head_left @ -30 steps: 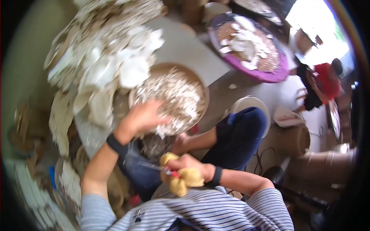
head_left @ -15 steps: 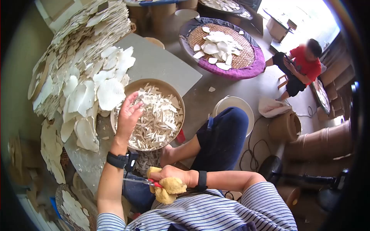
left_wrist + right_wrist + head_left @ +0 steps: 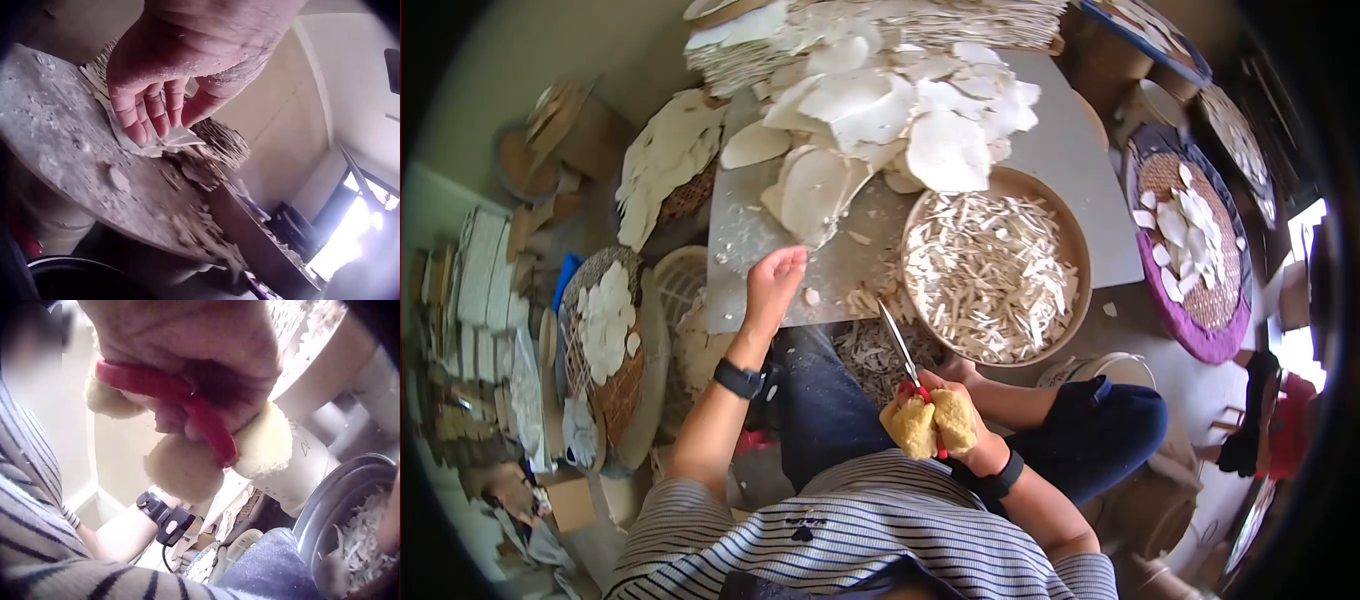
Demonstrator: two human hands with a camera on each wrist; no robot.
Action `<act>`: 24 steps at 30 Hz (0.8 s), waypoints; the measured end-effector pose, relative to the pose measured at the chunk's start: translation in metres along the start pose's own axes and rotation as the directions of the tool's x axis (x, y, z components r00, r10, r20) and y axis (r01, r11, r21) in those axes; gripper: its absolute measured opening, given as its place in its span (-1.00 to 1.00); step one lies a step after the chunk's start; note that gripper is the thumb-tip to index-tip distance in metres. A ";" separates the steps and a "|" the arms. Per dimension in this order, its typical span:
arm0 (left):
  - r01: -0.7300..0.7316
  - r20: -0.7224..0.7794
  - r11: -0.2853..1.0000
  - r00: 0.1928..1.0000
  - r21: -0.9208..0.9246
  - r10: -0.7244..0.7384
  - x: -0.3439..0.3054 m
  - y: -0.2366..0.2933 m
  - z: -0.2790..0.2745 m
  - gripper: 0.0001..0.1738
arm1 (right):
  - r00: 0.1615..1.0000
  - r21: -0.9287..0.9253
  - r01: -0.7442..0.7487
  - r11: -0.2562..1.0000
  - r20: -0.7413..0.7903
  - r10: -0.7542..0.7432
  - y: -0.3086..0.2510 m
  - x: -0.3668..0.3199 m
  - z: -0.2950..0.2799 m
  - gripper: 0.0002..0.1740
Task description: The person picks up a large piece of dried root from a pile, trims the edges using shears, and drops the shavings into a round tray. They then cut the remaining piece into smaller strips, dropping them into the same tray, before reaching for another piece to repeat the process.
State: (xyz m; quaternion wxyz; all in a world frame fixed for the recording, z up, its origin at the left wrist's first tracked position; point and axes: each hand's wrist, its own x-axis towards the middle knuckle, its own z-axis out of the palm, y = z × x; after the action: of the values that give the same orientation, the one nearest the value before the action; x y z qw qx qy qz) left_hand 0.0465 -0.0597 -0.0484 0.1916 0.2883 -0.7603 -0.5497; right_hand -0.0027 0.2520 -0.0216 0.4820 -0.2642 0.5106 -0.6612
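My left hand (image 3: 775, 285) is held over the grey table's near edge with fingers bent loosely, just below a pale flat sheet (image 3: 812, 190). In the left wrist view, the fingers of that hand (image 3: 169, 81) overlap the sheet's edge (image 3: 150, 149); I cannot tell if they touch it. My right hand (image 3: 965, 400) grips scissors (image 3: 897, 340), blades pointing up and away, their red handles padded with yellow spongy material (image 3: 910, 428). In the right wrist view, the fingers are curled around the red handles (image 3: 147, 381). A round tray (image 3: 1083, 290) of cut pale strips lies ahead.
More pale sheets (image 3: 950, 150) are heaped on the grey table (image 3: 1060, 100). A bin of strips (image 3: 875, 360) stands below its edge. At the right are a purple-rimmed basket (image 3: 1215, 340), a white bucket (image 3: 1125, 370) and a person in red (image 3: 1290, 425). Woven trays (image 3: 620, 400) stand at the left.
The head view has swung left. My left hand has moved from the tray of strips to beside the sheets. My right hand still holds the scissors, whose blades now point away from my body.
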 end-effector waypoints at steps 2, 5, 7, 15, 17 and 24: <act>-0.052 -0.078 0.991 0.995 0.121 0.061 0.020 -0.011 -0.008 -0.62 | 0.999 -0.095 -0.001 0.995 0.035 0.004 0.006 0.001 0.002 -0.83; -0.133 -0.184 0.972 0.968 0.192 0.169 0.061 -0.019 -0.002 -0.51 | 0.995 -0.056 -0.095 0.994 0.018 0.096 0.018 -0.001 0.009 -0.83; -0.167 -0.215 0.942 0.948 0.292 0.235 0.082 -0.017 0.007 -0.40 | 0.993 -0.123 -0.111 0.986 0.015 0.114 0.026 -0.002 0.011 -0.83; 0.089 -0.135 0.668 0.991 0.739 0.018 0.112 0.008 0.005 -0.07 | 0.994 -0.301 -0.071 0.951 0.057 0.092 0.022 0.001 0.019 -0.84; 0.024 -0.107 0.780 0.993 0.625 0.055 0.116 0.003 -0.006 -0.06 | 0.992 -0.418 -0.069 0.906 0.071 0.108 0.018 0.001 0.020 -0.84; -0.066 0.056 0.997 0.996 -0.029 0.067 0.073 0.030 -0.037 -0.81 | 0.999 -0.260 -0.001 0.966 0.049 0.015 0.036 -0.001 0.012 -0.80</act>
State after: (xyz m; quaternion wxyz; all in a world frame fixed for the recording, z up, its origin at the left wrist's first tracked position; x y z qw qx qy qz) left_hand 0.0065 -0.1269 -0.0099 0.1918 0.2444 -0.7672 -0.5612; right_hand 0.0208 0.2470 -0.0508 0.4586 -0.3396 0.5815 -0.5799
